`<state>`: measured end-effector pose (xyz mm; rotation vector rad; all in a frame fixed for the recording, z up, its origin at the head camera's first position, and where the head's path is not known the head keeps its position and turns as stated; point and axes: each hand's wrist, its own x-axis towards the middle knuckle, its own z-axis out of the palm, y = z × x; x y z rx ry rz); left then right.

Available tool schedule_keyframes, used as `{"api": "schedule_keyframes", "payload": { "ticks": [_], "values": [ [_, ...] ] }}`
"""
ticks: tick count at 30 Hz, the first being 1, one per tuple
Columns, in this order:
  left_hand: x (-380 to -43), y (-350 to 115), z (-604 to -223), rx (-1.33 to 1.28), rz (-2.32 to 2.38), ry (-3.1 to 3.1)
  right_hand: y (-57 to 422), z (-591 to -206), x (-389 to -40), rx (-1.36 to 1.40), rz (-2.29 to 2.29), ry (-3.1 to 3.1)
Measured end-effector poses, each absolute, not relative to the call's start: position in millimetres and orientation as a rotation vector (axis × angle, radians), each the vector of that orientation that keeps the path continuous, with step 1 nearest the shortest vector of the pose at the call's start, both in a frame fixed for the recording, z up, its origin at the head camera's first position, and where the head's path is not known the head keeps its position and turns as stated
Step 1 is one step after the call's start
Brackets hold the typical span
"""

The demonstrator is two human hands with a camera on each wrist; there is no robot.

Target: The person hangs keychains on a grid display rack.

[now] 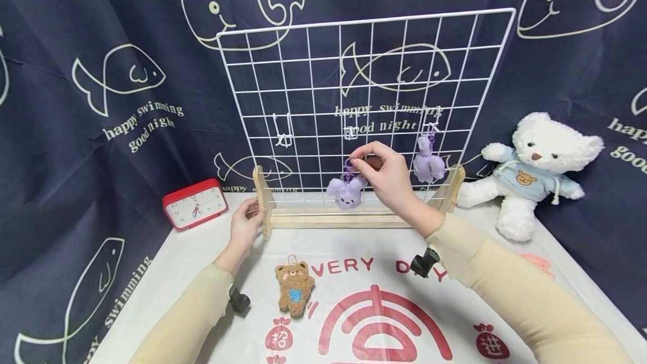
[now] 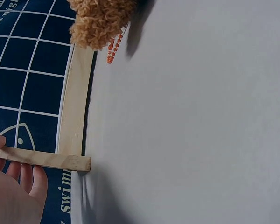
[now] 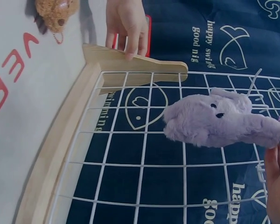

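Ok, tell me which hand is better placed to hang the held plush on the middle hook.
The right hand, most likely: it pinches the purple plush by its ring, near the middle hook. The left hand grips the wooden stand.

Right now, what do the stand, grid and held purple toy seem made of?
Stand: likely bare matte wood, from its pale, grained surface. Grid: probably metal wire with smooth white coating, given its thin, straight bars. Held purple toy: seemingly plush fabric, judging by its fuzzy pile.

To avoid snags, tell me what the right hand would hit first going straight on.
The right hand would probably meet the white wire grid first, though depth is unclear.
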<state>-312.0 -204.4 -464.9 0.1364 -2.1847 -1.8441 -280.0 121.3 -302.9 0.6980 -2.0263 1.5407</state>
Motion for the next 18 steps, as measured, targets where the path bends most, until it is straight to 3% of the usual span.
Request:
{"api": "schedule_keyframes", "payload": {
  "ticks": [18],
  "values": [
    [-310.3, -203.8, -463.1, 0.116, -1.870, -2.156, 116.7, -281.7, -290.8, 0.675, 1.458, -1.970]
  ]
}}
